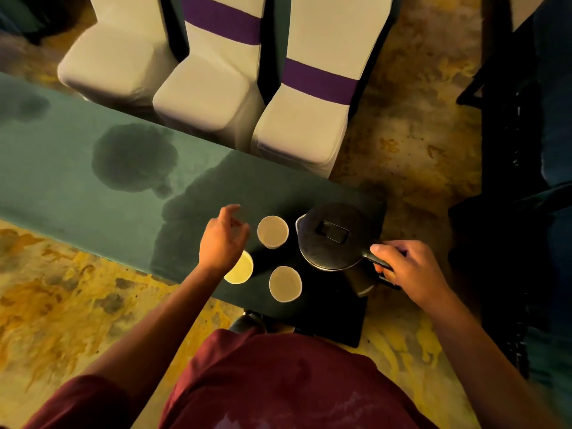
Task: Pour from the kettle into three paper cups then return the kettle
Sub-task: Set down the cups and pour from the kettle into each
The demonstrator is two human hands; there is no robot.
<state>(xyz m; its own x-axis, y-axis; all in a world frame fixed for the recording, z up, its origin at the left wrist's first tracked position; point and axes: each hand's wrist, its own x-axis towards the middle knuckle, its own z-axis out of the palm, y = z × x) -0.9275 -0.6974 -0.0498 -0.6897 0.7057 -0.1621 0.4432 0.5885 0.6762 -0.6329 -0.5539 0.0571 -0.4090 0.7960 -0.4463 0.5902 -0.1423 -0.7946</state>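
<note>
Right hand (411, 270) grips the handle of the kettle (332, 236), which sits upright on the green table (77, 187) at three o'clock from the cups. Left hand (224, 239) hovers loosely curled, holding nothing, over the nine o'clock cup (241, 269). Two more cups stand at twelve (273, 231) and six (285, 283). Whether any holds liquid I cannot tell; pouring looks either about to begin or just finished.

Covered chairs (204, 97), patterned carpet (62, 289)

The left hand (223, 243) hides part of the near-left cup (241, 270)
</note>
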